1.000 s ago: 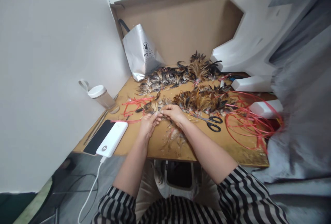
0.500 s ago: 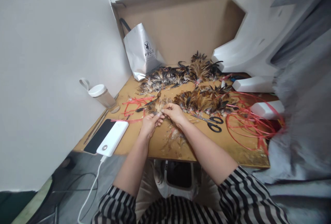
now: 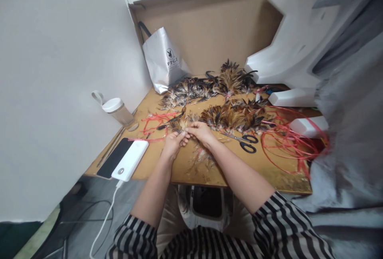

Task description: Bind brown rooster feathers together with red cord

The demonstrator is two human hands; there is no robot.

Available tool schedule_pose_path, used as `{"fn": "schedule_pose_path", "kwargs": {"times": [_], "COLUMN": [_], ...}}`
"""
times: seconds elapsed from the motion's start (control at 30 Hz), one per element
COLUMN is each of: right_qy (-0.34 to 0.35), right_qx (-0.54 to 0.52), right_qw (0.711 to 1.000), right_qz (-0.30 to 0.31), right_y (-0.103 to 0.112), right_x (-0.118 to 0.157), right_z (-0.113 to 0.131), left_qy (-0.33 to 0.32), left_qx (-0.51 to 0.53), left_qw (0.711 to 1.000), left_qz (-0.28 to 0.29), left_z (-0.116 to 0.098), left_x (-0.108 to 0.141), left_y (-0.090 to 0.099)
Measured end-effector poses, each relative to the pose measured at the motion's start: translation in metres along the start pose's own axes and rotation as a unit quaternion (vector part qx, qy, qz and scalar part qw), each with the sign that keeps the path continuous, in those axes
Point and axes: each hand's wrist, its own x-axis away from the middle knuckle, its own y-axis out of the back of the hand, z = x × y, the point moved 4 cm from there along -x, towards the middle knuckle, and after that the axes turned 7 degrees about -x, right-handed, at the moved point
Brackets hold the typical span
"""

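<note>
Over the front middle of the wooden table, my left hand (image 3: 175, 144) is closed on the base of a small bunch of brown feathers (image 3: 178, 123). My right hand (image 3: 201, 133) meets it there, its fingertips pinched at the same base; exactly what lies between them is too small to see. Behind and right of my hands spreads a row of brown and black feather bunches (image 3: 235, 116). Black-handled scissors (image 3: 247, 143) rest right of my right wrist, blades pointing toward the feathers. Loose feather scraps (image 3: 205, 159) lie on the table below my hands.
Tangled red plastic strips (image 3: 287, 147) cover the table's right side; shorter red strips (image 3: 155, 121) lie left. More feathers (image 3: 194, 90) line the back beside a silver bag (image 3: 164, 59). A cup (image 3: 118, 111), phone (image 3: 112, 161) and cabled white power bank (image 3: 131, 161) occupy the left.
My right hand's fingertips have shifted very slightly at the feather bunch's base. Everything else looks the same.
</note>
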Motion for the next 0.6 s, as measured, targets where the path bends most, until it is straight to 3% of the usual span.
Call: {"fn": "schedule_pose_path", "kwargs": {"times": [0.37, 0.6], "right_qy": [0.001, -0.003], "right_qx": [-0.032, -0.056], "right_qw": [0.999, 0.998], "right_qz": [-0.012, -0.018], "right_y": [-0.0021, -0.0008], "right_x": [0.0034, -0.0001], "right_z": [-0.0009, -0.0028], "left_qy": [0.014, 0.012], "left_qx": [0.001, 0.027], "left_qw": [1.0, 0.999], "left_qz": [0.02, -0.015], "left_z": [-0.0004, -0.004], "left_x": [0.0022, 0.0027], "left_y": [-0.0023, -0.0018]}}
